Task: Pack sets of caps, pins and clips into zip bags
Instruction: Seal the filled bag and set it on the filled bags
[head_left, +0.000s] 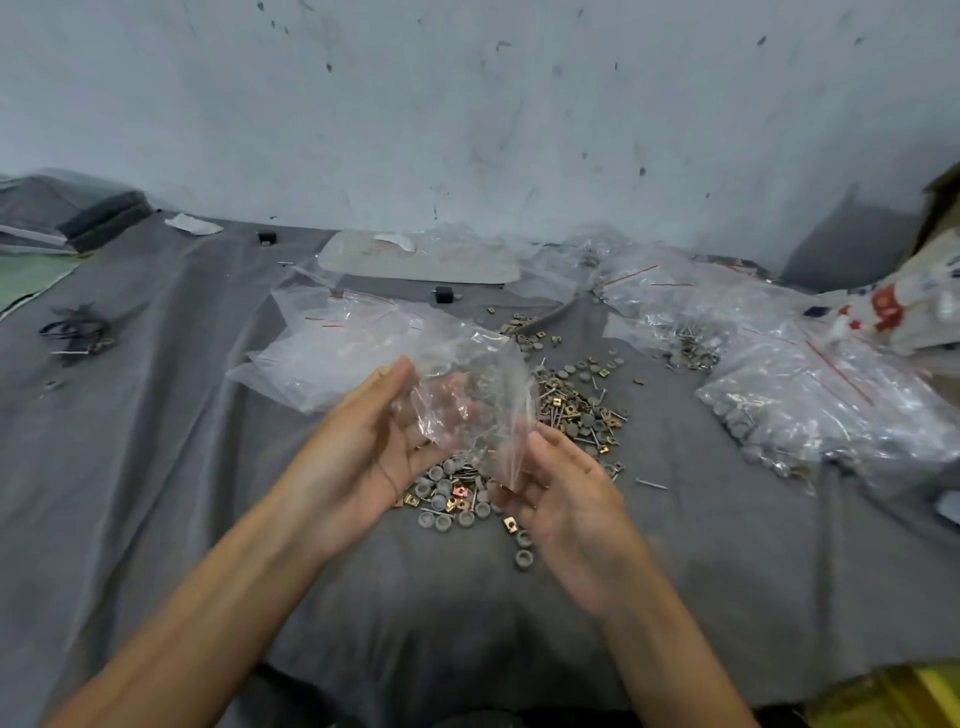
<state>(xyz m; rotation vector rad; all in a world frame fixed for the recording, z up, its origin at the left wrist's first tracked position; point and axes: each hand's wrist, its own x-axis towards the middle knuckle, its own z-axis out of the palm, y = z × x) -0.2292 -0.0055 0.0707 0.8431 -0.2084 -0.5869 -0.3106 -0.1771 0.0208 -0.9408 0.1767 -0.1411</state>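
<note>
A small clear zip bag (470, 400) with a few grey caps and pins inside hangs above the pile. My left hand (358, 447) holds its left side, thumb on top and fingers curled behind the plastic. My right hand (566, 499) is at the bag's lower right corner; motion blur hides its fingers, so whether it grips the bag cannot be told. Under both hands lies the loose pile of grey caps, pins and brass clips (571, 410) on the grey cloth (182, 467). A stack of empty zip bags (332, 343) lies just behind my left hand.
Filled zip bags (810, 395) crowd the right side, more at the back right (654, 296). A flat clear packet (415, 260) lies at the back by the wall. Two small black parts (444, 294) and a tangle of black wire (78, 332) sit further left.
</note>
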